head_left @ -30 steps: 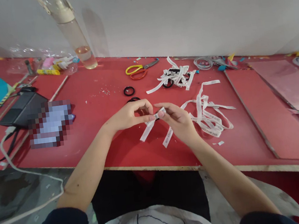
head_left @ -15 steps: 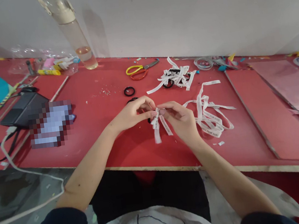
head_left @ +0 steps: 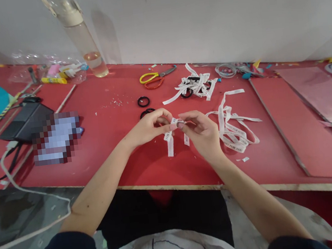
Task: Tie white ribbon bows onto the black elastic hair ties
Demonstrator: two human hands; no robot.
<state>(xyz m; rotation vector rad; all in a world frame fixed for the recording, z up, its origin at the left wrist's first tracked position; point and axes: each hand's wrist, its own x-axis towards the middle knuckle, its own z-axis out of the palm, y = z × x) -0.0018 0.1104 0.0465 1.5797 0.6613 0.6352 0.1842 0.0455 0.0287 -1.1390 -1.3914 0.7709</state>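
My left hand (head_left: pixel 148 127) and my right hand (head_left: pixel 202 133) meet above the red table (head_left: pixel 112 155), both pinching a short white printed ribbon strip (head_left: pixel 170 142). The strip is folded between my fingertips and its two ends hang down. A black ring (head_left: pixel 147 112) lies just behind my left hand, partly hidden by it. A loose tangle of white printed ribbon (head_left: pixel 233 126) lies right beside my right hand.
A second black ring (head_left: pixel 143 101), yellow-handled scissors (head_left: pixel 155 77), a pile of cut ribbon pieces (head_left: pixel 194 85) and a clear bottle (head_left: pixel 82 33) sit further back. A black case (head_left: pixel 23 122) and white cable (head_left: pixel 25 190) lie at left. The table's front edge (head_left: pixel 191 186) runs close to my body.
The ribbon strip went from stretched slantwise between my hands to folded, with both ends hanging down. My fingertips moved closer together.
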